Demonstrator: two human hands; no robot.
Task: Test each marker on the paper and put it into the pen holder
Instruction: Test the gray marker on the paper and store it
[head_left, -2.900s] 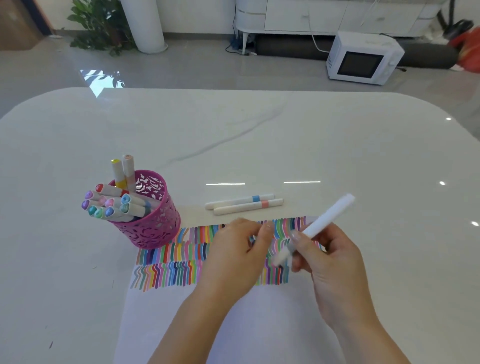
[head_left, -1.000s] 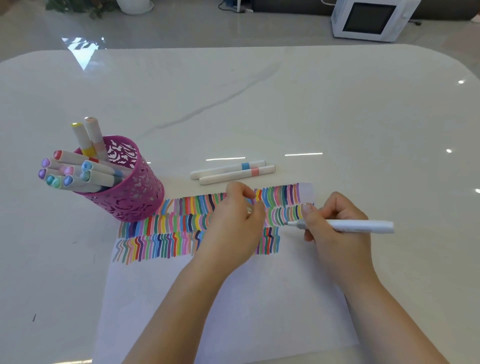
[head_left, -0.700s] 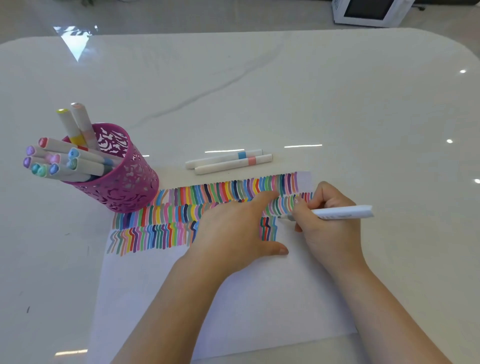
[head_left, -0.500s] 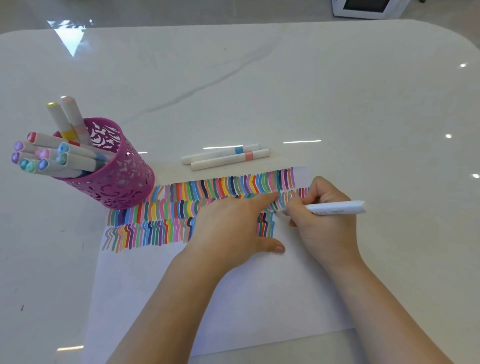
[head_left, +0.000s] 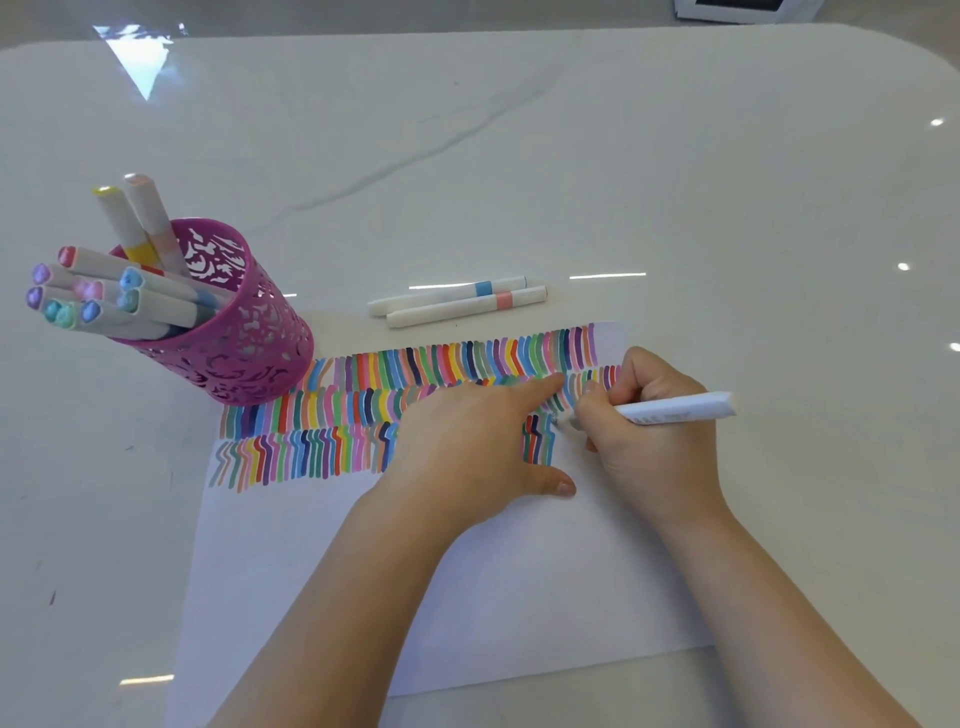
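Paper (head_left: 467, 597) lies flat under the left hand (head_left: 467, 447), whose straight fingers press it down. The pink pen holder (head_left: 249, 353) stands at the paper's far-left corner, nearer that hand. The right hand (head_left: 649, 441) pinches a white marker (head_left: 675, 408), its long axis near left-right, tip pointing left onto the third stroke row and tail away from the holder.

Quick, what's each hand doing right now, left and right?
Left hand: open, fingers flat, pressing down on the paper.
Right hand: gripping a white marker, tip down at the paper.
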